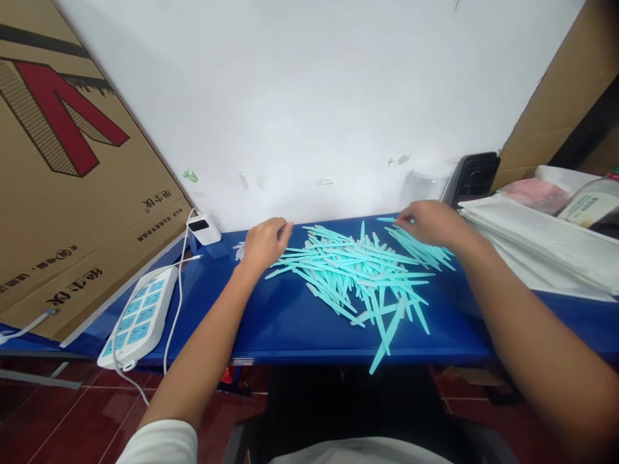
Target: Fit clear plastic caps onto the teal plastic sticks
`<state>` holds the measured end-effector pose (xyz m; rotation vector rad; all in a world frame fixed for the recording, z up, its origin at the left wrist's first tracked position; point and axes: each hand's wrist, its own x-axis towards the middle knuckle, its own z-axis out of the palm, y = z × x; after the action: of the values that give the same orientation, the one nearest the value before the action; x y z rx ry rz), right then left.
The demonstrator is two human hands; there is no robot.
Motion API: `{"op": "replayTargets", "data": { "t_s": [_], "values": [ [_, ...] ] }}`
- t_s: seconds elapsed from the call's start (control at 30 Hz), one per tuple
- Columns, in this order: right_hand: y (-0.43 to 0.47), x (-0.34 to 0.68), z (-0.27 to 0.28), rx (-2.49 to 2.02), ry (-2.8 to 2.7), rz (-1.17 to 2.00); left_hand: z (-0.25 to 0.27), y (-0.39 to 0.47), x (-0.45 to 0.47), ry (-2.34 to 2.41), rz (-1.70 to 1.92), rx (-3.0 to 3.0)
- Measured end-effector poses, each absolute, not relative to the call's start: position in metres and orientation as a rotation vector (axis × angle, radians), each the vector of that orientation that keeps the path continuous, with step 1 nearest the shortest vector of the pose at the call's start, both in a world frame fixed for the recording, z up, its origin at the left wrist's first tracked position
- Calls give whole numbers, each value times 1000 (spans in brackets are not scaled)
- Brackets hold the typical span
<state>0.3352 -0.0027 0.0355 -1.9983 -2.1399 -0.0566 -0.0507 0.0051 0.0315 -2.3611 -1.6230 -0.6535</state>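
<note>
A heap of slim turquoise plastic sticks (353, 264), tapered and with paler ends, lies across the middle of the blue table. At the heap's left end is my left hand (265, 243), its fingers curled closed; whatever they hold, if anything, is hidden. Just beyond that hand lie small translucent pieces (239, 250). My right hand (428, 222) is pinched closed over a smaller, more aligned group of the same sticks (420, 248). A turquoise stick (385, 220) pokes out to the left at its fingertips.
A white power strip (140, 316) with cables and a small white device (204, 229) are on the left, beside a large cardboard box (87, 193). White packets (541, 245), a clear cup (429, 183) and a black device (476, 175) stand right. A white wall backs the table (300, 335).
</note>
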Motion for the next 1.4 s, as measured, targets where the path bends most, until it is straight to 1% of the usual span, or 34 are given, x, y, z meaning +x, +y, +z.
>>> {"op": "replayTargets", "data": {
  "t_s": [0.07,0.17,0.23,0.3,0.43,0.53,0.67,0.8,1.17,1.4],
  "values": [
    [3,360,35,-2188,-1999,-102,34,14,-70,-1786,-426,-2201],
    [7,384,30,-2351,-1879,-76,33,26,-92,-1974,-109,-2094],
    [9,390,27,-2395,-1859,-47,31,30,-101,-2008,-3,-2106],
    [12,388,24,-2377,-1878,-31,31,32,-106,-1967,-28,-2218],
    [15,374,22,-2278,-1926,-39,31,31,-104,-1729,-226,-2718],
    [14,363,21,-2231,-1969,-34,26,31,-100,-1599,-179,-2916],
    [15,358,18,-2185,-2020,-15,13,35,-94,-1582,-104,-3000],
    [17,358,16,-2144,-2052,-19,5,38,-85,-1551,-223,-3053],
    [22,357,7,-2077,-2132,-57,2,32,-62,-1312,-388,-3115],
    [24,358,4,-2071,-2130,-40,5,24,-56,-1323,-407,-3126]
  ]
}}
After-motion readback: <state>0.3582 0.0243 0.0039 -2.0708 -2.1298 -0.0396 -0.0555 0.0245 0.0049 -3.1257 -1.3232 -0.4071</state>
